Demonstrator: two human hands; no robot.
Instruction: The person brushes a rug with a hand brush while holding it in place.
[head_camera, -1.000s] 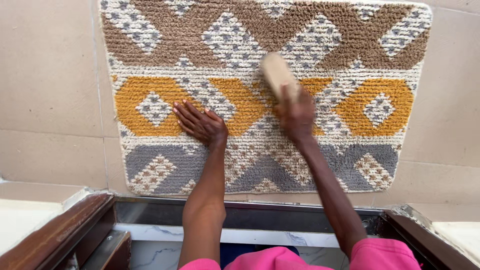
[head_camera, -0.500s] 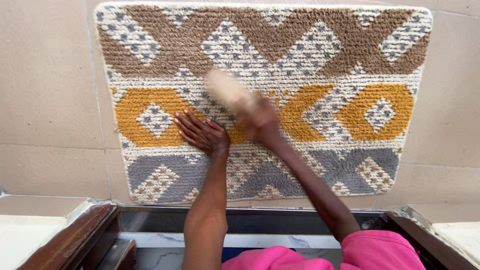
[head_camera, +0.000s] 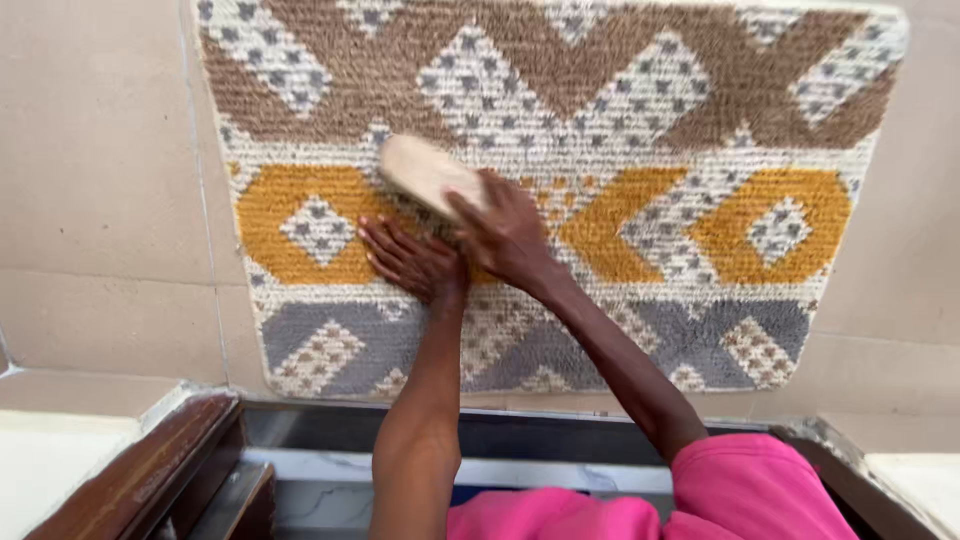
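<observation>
No container appears in the frame. One patterned mat (head_camera: 620, 190) lies flat on the tiled floor (head_camera: 100, 180), filling the upper centre and right; its top edge is cut off by the frame. The mat carries brown zigzags, orange hexagons and grey chevrons on a cream ground.

One brush (head_camera: 425, 172), pale and oblong, sits on the mat at centre left, just above the orange band. The right hand (head_camera: 510, 235) grips its near end, fingers wrapped over the top; the brush's underside and bristles are hidden, and its outline is blurred. The left hand (head_camera: 415, 262) lies palm down on the mat just below the brush, fingers stretched out and slightly fanned, touching the pile. The two hands are just beside each other, the right wrist crossing above the left.

Two bare forearms are visible. Pink sleeves (head_camera: 760, 495) show at lower right, partly cut off. A dark wooden door frame (head_camera: 150, 470) occupies the lower left; a threshold strip (head_camera: 520, 435) runs along the bottom.
</observation>
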